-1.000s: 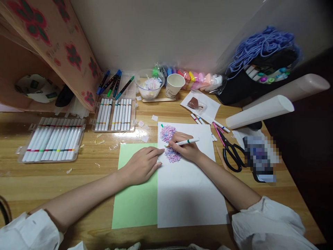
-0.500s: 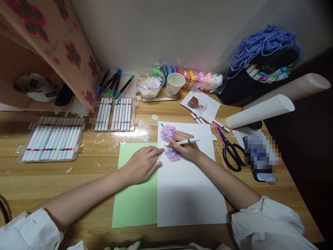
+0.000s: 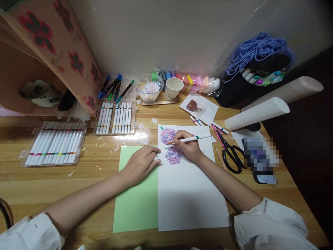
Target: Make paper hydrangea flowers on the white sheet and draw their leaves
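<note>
My right hand (image 3: 187, 147) is closed round a white marker with a green band (image 3: 194, 139), its tip touching the white sheet (image 3: 191, 194) between two pink-and-lilac paper flower clusters, the upper cluster (image 3: 167, 135) and the lower cluster (image 3: 173, 156). My left hand (image 3: 140, 164) rests palm down with fingers stretched out, on the seam between the green sheet (image 3: 135, 205) and the white sheet, fingertips just left of the lower cluster.
Two clear marker cases (image 3: 56, 142) (image 3: 115, 117) lie at left. A clear bowl (image 3: 149, 88), paper cup (image 3: 173, 88) and clay packets (image 3: 197, 81) stand at the back. Scissors (image 3: 229, 152), loose pens (image 3: 220, 127), a paper roll (image 3: 256, 113) and a black bag (image 3: 249, 83) sit right.
The marker has tilted flatter and slid slightly right in my right hand. My left hand stays pressed on the sheets. The view has shifted a little.
</note>
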Motion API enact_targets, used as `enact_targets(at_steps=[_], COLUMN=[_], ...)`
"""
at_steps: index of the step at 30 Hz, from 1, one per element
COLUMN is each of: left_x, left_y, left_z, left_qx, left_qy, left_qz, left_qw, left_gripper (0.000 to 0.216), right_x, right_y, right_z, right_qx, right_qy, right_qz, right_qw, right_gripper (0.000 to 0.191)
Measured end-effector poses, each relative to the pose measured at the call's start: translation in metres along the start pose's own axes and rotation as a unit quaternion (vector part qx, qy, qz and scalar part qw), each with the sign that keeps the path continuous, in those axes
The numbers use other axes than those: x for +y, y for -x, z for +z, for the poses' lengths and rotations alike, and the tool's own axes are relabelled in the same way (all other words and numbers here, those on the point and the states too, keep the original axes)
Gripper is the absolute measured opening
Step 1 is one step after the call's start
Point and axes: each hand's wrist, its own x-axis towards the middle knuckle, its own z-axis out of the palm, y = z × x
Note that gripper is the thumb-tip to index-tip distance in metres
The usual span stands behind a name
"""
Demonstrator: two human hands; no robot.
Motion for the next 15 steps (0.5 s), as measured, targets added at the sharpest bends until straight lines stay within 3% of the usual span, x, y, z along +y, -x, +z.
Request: enact_targets(at_steps=[3,7,15], left_x=[-0.003,-0.005,-0.009], left_y=[-0.001,-0.001,-0.003], left_z=[0.0,0.002,0.002], left_qx=[0.008,0.0,0.026], left_qy=[-0.01,-0.025,-0.049], left_qz=[-0.053,-0.069,-0.055], left_qw=[0.999,0.997,0.997], left_gripper=[0.028,0.032,0.032], right_x=[-0.003,-0.009,-0.033], right_y=[-0.002,-0.002,-0.002], right_z=[0.0,0.004,0.013], right_qx=[-0.033,-0.083,-0.162], right_qy=[-0.067,-0.081,0.022], right_qz=[0.016,0.043,0.049], right_qw=[0.997,0.992,0.985], right_gripper=[0.014,0.017,0.014])
